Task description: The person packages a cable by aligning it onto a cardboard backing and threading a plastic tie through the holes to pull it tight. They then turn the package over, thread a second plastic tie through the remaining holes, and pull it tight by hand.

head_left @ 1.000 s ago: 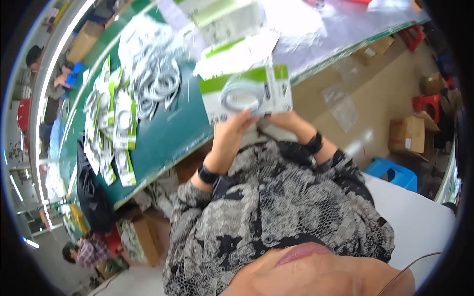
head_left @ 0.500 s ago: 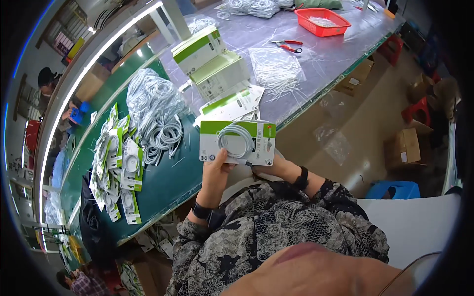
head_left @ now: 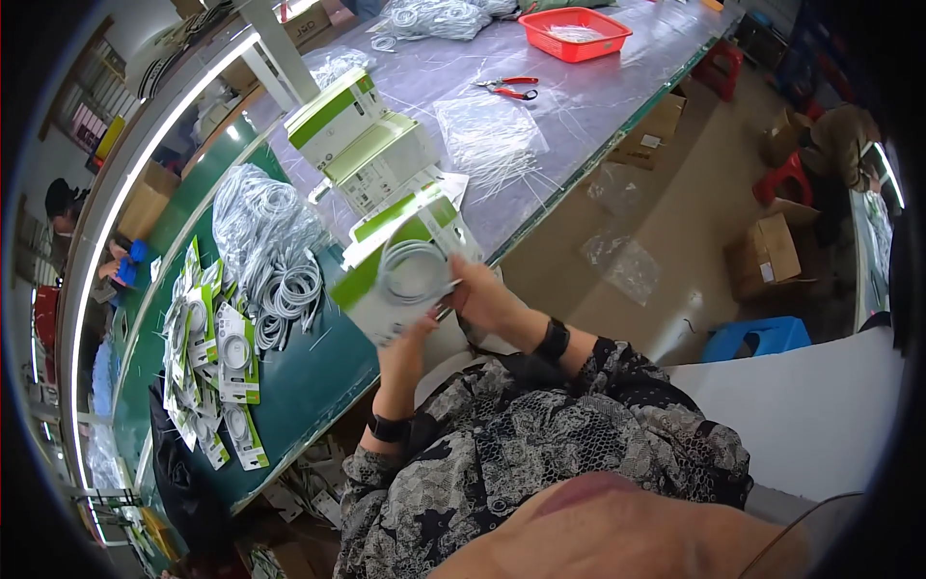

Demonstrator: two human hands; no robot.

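Note:
A green and white packaging card (head_left: 359, 307) is held between my two hands above the table's near edge, tilted and slightly blurred. On its face lies a coiled pale grey cable (head_left: 390, 278). My left hand (head_left: 408, 340) pinches the card's lower edge. At its right edge, beside a cable end, my right hand (head_left: 479, 293) is closed on the card. Just beyond are stacks of similar cards (head_left: 381, 159), partly covered by the held one. To the left, loose cable coils (head_left: 289, 297) spill beside a plastic bag of cables (head_left: 265, 207).
Cards with cables attached (head_left: 231, 352) lie heaped on the green table at left. Farther back are thin white ties (head_left: 492, 140) on a clear bag, red-handled pliers (head_left: 509, 90) and a red basket (head_left: 579, 46). A blue stool (head_left: 757, 338) and a cardboard box (head_left: 769, 253) stand at right.
The card has turned anticlockwise and tilted in my hands. My right hand has come up to its right edge; my left hand has shifted lower. The whole view has swung somewhat.

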